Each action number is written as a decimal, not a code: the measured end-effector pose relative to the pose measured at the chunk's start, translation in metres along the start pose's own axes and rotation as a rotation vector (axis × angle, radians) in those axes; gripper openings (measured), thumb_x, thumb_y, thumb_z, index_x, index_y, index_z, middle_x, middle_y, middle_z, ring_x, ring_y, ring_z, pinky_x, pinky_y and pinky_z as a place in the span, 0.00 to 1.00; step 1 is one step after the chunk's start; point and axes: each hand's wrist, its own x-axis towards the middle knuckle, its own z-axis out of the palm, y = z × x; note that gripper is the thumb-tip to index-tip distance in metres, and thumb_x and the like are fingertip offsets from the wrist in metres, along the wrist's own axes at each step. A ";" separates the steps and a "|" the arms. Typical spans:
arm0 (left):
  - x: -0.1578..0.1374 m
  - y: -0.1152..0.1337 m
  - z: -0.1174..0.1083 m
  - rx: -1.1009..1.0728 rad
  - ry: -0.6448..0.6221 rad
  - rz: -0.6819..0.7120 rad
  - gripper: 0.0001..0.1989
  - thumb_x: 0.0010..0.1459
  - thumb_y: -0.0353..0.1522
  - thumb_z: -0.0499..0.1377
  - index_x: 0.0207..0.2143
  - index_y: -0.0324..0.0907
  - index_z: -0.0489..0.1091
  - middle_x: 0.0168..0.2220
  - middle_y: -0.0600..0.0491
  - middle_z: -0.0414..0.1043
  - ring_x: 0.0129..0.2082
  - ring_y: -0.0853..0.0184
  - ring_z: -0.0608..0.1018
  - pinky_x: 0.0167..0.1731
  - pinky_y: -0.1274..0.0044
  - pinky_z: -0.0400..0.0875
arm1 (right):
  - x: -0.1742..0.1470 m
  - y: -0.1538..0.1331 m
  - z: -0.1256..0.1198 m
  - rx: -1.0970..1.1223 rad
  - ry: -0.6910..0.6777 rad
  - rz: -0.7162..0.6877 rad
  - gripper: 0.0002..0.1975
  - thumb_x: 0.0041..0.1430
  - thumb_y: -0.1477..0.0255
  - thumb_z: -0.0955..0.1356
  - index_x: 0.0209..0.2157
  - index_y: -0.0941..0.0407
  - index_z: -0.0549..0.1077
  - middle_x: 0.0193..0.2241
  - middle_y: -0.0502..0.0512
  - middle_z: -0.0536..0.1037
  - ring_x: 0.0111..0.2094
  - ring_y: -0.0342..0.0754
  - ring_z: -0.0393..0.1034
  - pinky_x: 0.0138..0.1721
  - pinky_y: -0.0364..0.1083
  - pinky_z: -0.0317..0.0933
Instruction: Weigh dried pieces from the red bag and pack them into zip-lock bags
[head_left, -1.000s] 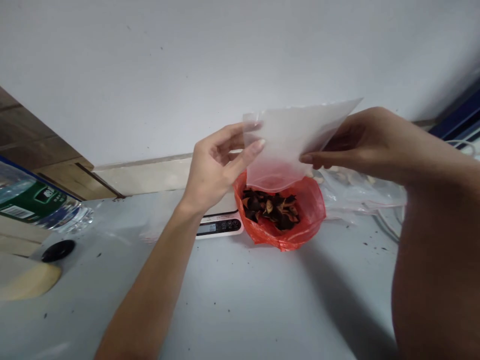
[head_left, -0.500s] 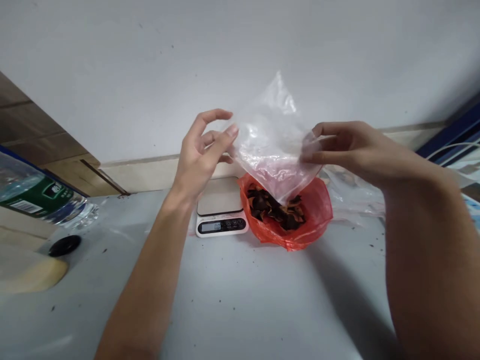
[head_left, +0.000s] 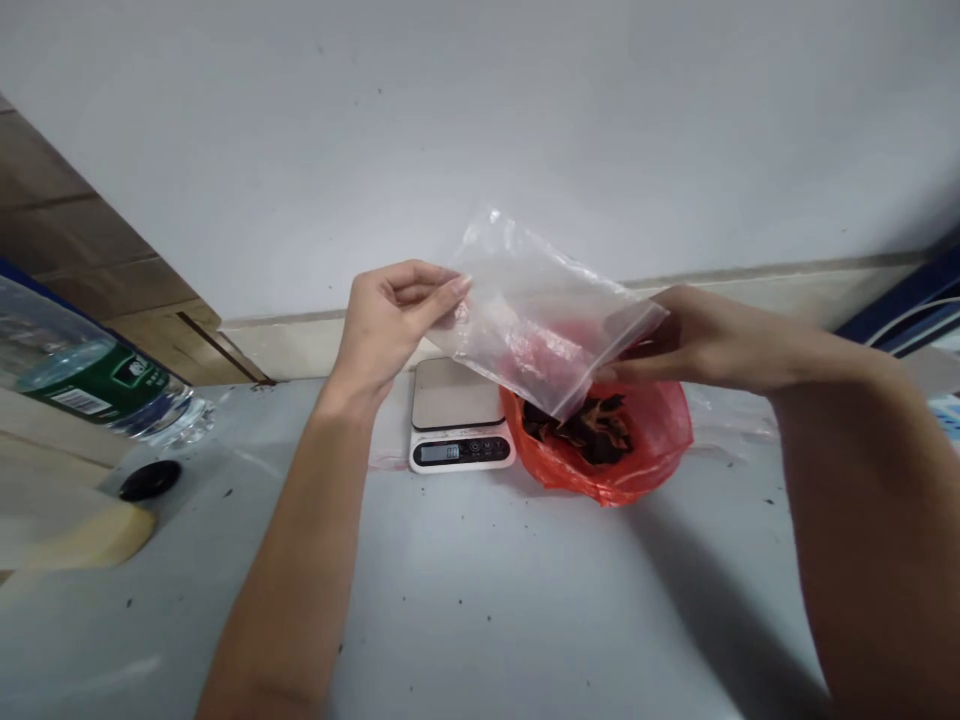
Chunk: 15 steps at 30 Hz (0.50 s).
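Observation:
A clear plastic bag (head_left: 540,290) is held up between my hands, looking flat, with nothing visible inside. My left hand (head_left: 397,320) pinches its left edge between thumb and fingers. At the right edge my right hand (head_left: 690,340) grips it, fingers partly hidden behind the plastic. Under the bag stands a red plastic bag (head_left: 607,480), its mouth wide, holding dark brown dried pieces (head_left: 600,432) with orange-brown edges. Beside it on the left is a white digital kitchen scale (head_left: 461,400), its plate bare and its display reading what looks like 0.0.
A large water bottle (head_left: 97,375) with a green label lies tilted at the left. Near it are a black oval object (head_left: 150,481) and a pale yellowish item (head_left: 97,535). More clear plastic (head_left: 731,420) lies right of the red bag. A wall (head_left: 480,130) rises behind the table.
The clear bag has turned and come lower, its top corner now farther left. My left hand has closed into a firmer pinch. The view has shifted slightly left.

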 end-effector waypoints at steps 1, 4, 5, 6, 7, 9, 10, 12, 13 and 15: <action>-0.001 0.001 -0.007 -0.011 -0.005 -0.013 0.12 0.54 0.39 0.75 0.31 0.41 0.79 0.28 0.53 0.81 0.31 0.65 0.84 0.39 0.73 0.82 | 0.002 -0.003 0.003 0.047 0.008 -0.001 0.13 0.49 0.59 0.77 0.31 0.53 0.82 0.32 0.55 0.85 0.34 0.55 0.79 0.34 0.51 0.74; -0.004 0.001 -0.034 0.000 -0.084 -0.081 0.15 0.51 0.43 0.76 0.31 0.42 0.79 0.29 0.52 0.82 0.33 0.63 0.85 0.41 0.71 0.82 | 0.011 -0.013 0.020 0.219 0.123 0.010 0.10 0.48 0.64 0.77 0.31 0.53 0.78 0.30 0.53 0.85 0.33 0.53 0.79 0.35 0.50 0.74; -0.006 0.000 -0.046 0.045 -0.129 -0.110 0.16 0.51 0.43 0.76 0.30 0.43 0.78 0.29 0.51 0.83 0.34 0.62 0.85 0.41 0.70 0.82 | 0.016 -0.016 0.028 0.259 0.169 0.020 0.10 0.47 0.65 0.77 0.30 0.52 0.76 0.28 0.52 0.83 0.31 0.51 0.78 0.34 0.49 0.73; -0.007 -0.002 -0.058 0.110 -0.174 -0.141 0.16 0.51 0.44 0.76 0.29 0.43 0.78 0.29 0.50 0.83 0.35 0.61 0.85 0.42 0.70 0.82 | 0.022 -0.019 0.036 0.286 0.211 0.024 0.12 0.45 0.66 0.78 0.29 0.52 0.74 0.25 0.50 0.81 0.29 0.49 0.77 0.32 0.47 0.71; -0.008 -0.006 -0.072 0.184 -0.213 -0.179 0.16 0.51 0.44 0.75 0.28 0.43 0.78 0.30 0.49 0.84 0.35 0.60 0.85 0.42 0.70 0.82 | 0.028 -0.022 0.045 0.297 0.252 0.018 0.13 0.44 0.66 0.78 0.29 0.52 0.73 0.23 0.48 0.80 0.27 0.48 0.75 0.31 0.46 0.69; -0.010 -0.018 -0.100 0.285 -0.229 -0.288 0.15 0.53 0.45 0.74 0.32 0.43 0.80 0.32 0.46 0.84 0.35 0.60 0.85 0.41 0.71 0.81 | 0.044 -0.029 0.065 0.264 0.335 -0.021 0.14 0.45 0.65 0.77 0.31 0.51 0.72 0.23 0.48 0.80 0.27 0.48 0.75 0.31 0.47 0.69; -0.011 -0.026 -0.114 0.316 -0.173 -0.348 0.15 0.52 0.44 0.74 0.33 0.44 0.80 0.31 0.46 0.84 0.33 0.60 0.85 0.38 0.72 0.81 | 0.052 -0.033 0.076 0.213 0.382 -0.060 0.12 0.48 0.65 0.76 0.33 0.51 0.73 0.26 0.50 0.81 0.29 0.50 0.76 0.32 0.47 0.70; -0.016 -0.043 -0.139 0.382 -0.028 -0.488 0.16 0.50 0.46 0.74 0.30 0.45 0.77 0.26 0.49 0.82 0.27 0.61 0.84 0.29 0.74 0.78 | 0.068 -0.044 0.101 0.031 0.458 -0.182 0.06 0.57 0.67 0.72 0.36 0.51 0.76 0.32 0.53 0.84 0.33 0.51 0.78 0.37 0.50 0.72; -0.019 -0.051 -0.149 0.391 -0.009 -0.537 0.18 0.52 0.49 0.72 0.28 0.46 0.75 0.23 0.50 0.80 0.25 0.60 0.83 0.27 0.74 0.77 | 0.076 -0.051 0.115 -0.089 0.465 -0.253 0.04 0.61 0.69 0.70 0.38 0.52 0.77 0.36 0.54 0.85 0.35 0.51 0.79 0.39 0.50 0.71; -0.028 -0.062 -0.162 0.388 -0.018 -0.617 0.23 0.54 0.55 0.67 0.25 0.47 0.72 0.20 0.50 0.78 0.23 0.58 0.84 0.24 0.73 0.77 | 0.087 -0.063 0.143 -0.370 0.363 -0.363 0.10 0.64 0.77 0.65 0.40 0.53 0.79 0.40 0.58 0.85 0.37 0.51 0.78 0.39 0.49 0.67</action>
